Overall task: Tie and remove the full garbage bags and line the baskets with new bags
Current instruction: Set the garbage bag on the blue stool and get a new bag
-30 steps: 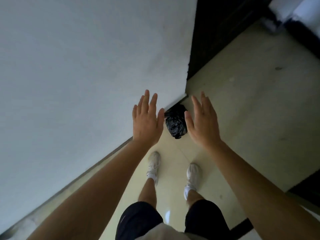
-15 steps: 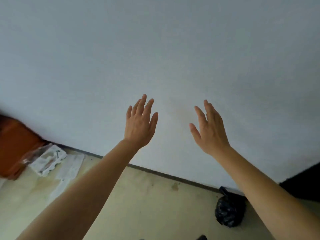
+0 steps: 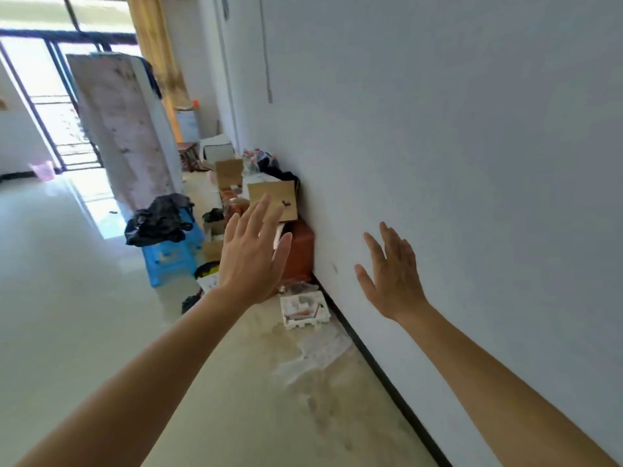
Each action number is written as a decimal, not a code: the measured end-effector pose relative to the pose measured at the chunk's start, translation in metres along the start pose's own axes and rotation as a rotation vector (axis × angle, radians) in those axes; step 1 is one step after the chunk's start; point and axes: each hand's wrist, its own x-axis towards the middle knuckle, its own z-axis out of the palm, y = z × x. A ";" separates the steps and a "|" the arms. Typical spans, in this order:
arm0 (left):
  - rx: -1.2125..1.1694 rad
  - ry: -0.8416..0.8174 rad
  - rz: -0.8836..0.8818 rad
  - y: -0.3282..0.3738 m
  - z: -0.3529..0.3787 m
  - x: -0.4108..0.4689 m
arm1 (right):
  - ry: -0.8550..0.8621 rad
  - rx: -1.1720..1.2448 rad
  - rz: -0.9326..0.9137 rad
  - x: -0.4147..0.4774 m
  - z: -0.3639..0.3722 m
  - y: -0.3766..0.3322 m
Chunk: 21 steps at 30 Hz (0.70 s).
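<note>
Both my hands are raised in front of me with straight, spread fingers and hold nothing. My left hand (image 3: 251,256) is in the middle of the view, in front of floor clutter. My right hand (image 3: 391,274) is to its right, in front of the white wall. A small pink basket (image 3: 43,170) stands far off at the left near the glass door. A black bag or cloth (image 3: 158,219) lies heaped on a blue plastic stool (image 3: 170,257). The tied black garbage bag is out of view.
A white wall (image 3: 455,146) with a dark baseboard runs along my right. Against it sit cardboard boxes (image 3: 273,198), a brown case (image 3: 300,252) and a white foam tray (image 3: 303,310). A leaning board (image 3: 124,129) stands further back. Pale tiled floor (image 3: 67,298) stretches to the left.
The view has swung left from the wall corner to look down the room. The tied black bag has left the view. Both hands stay raised, holding nothing.
</note>
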 end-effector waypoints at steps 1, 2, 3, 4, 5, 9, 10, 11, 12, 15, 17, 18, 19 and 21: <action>0.019 0.014 -0.013 -0.019 -0.003 0.004 | -0.003 0.006 -0.035 0.015 0.010 -0.017; 0.039 0.028 -0.052 -0.048 -0.006 0.006 | -0.012 0.026 -0.075 0.037 0.026 -0.041; 0.047 0.036 -0.108 -0.079 -0.006 0.008 | -0.021 0.048 -0.111 0.059 0.046 -0.065; 0.047 0.049 -0.163 -0.108 -0.005 0.010 | -0.032 0.066 -0.140 0.078 0.064 -0.086; 0.054 0.059 -0.212 -0.136 -0.002 0.010 | -0.043 0.081 -0.168 0.097 0.083 -0.106; 0.098 0.054 -0.317 -0.242 0.018 0.024 | -0.075 0.129 -0.301 0.171 0.164 -0.172; 0.123 0.042 -0.323 -0.267 0.024 0.031 | -0.076 0.129 -0.326 0.191 0.185 -0.185; 0.147 0.030 -0.330 -0.293 0.031 0.041 | -0.071 0.132 -0.346 0.213 0.205 -0.198; 0.167 0.020 -0.335 -0.318 0.037 0.051 | -0.072 0.147 -0.356 0.235 0.225 -0.211; 0.217 -0.010 -0.368 -0.392 0.042 0.086 | -0.110 0.216 -0.358 0.307 0.276 -0.256; 0.270 -0.014 -0.382 -0.445 0.036 0.108 | -0.139 0.229 -0.384 0.358 0.305 -0.293; 0.298 -0.013 -0.398 -0.471 0.031 0.115 | -0.157 0.236 -0.401 0.382 0.319 -0.315; 0.323 -0.013 -0.424 -0.498 0.026 0.120 | -0.171 0.250 -0.413 0.406 0.332 -0.337; 0.368 -0.011 -0.473 -0.550 0.016 0.121 | -0.202 0.279 -0.440 0.446 0.360 -0.384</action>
